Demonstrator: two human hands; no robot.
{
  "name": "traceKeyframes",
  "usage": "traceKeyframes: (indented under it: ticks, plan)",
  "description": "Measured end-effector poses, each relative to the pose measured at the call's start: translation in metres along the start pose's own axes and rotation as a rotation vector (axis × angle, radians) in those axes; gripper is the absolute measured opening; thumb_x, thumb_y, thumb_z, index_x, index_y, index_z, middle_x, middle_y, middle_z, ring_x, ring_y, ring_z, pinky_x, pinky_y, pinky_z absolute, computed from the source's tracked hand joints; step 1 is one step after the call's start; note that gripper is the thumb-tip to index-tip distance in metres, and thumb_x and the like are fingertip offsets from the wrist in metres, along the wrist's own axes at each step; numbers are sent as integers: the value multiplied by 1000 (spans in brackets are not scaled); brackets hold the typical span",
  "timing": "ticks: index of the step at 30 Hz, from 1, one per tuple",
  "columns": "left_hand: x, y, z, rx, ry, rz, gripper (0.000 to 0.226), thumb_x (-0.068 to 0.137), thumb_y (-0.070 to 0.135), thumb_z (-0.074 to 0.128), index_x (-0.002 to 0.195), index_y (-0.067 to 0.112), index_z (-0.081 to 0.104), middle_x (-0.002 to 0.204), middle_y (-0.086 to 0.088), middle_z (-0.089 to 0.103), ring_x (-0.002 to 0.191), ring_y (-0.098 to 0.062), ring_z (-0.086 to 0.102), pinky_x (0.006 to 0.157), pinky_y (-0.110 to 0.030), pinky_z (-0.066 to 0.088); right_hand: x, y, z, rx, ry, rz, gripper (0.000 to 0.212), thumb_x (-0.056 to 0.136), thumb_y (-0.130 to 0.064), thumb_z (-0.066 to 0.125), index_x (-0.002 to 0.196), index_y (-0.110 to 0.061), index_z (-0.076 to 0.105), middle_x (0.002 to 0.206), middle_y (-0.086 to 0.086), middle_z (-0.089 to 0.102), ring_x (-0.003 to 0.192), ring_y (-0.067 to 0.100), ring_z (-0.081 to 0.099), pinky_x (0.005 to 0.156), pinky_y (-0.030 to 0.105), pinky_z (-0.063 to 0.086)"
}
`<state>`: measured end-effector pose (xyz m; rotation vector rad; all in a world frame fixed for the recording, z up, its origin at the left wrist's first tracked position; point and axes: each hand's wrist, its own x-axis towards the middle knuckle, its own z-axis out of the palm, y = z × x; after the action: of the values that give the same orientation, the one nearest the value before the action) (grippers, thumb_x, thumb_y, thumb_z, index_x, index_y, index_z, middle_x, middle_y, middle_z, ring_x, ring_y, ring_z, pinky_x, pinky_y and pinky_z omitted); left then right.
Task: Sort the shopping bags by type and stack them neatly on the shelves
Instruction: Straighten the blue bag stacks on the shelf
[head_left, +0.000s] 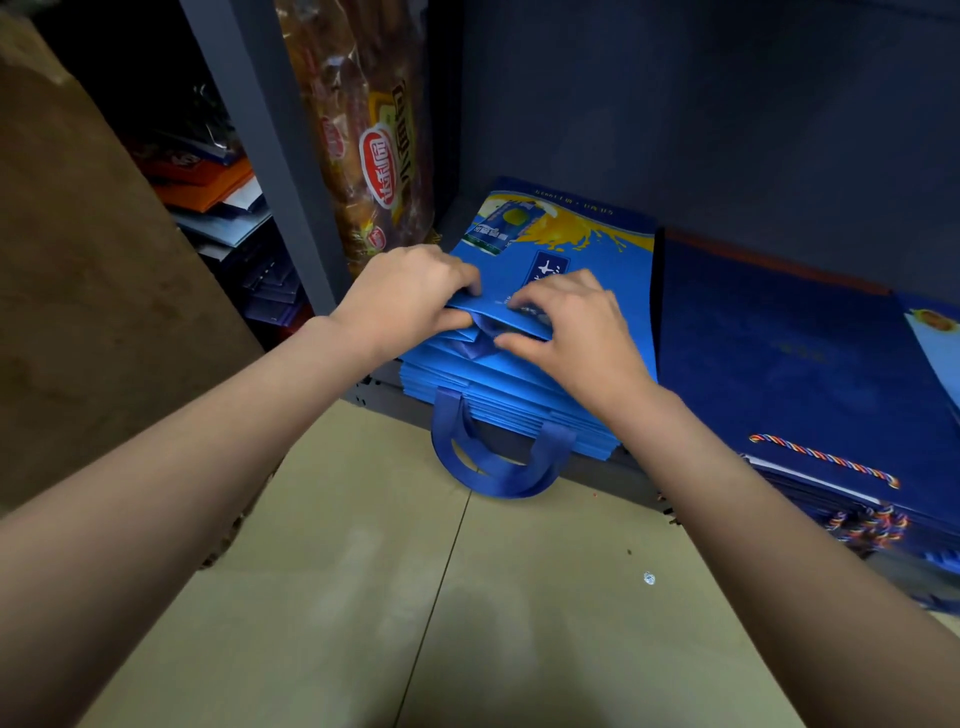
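Your left hand (410, 296) and right hand (566, 322) both pinch the top bag's (524, 270) near edge, its length running away from you into the shelf (613, 470).

I count two hands, left (410, 296) and right (576, 327). Two stacks of bags sit on the shelf (597, 467): one light blue (597, 291), one dark blue (779, 353). One bread pack (374, 135) stands upright.

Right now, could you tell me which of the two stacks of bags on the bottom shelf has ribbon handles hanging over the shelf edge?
The bright blue stack under both hands; the dark navy stack to its right has twisted multicoloured cord handles.
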<state>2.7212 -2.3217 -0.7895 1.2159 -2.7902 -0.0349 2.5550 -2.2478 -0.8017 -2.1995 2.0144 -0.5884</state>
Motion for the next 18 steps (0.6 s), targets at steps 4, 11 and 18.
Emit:
traceKeyframes:
  ticks: [4,11,18]
  plan:
    - [1,-4,-4,-73,-83,44,43,86,32,63,127,20,54,127,1,57,119,-21,47,97,-39,41,3,2,0,-94,70,-17,26,82,-25,68,105,-13,65,103,3,65,109,24,47,90,31,29]
    - [-3,-4,-6,-85,-50,89,39,89,39,57,125,24,59,125,2,59,118,-19,51,96,-39,43,2,7,2,-116,39,-19,28,81,-24,69,106,-12,64,106,2,64,113,23,44,92,30,26]
    - [-2,-8,5,-17,-49,112,35,90,30,58,123,17,58,119,-3,60,113,-22,50,94,-40,42,-12,36,-13,69,-168,80,46,72,-39,76,113,-23,62,142,-1,37,132,22,20,108,43,26]
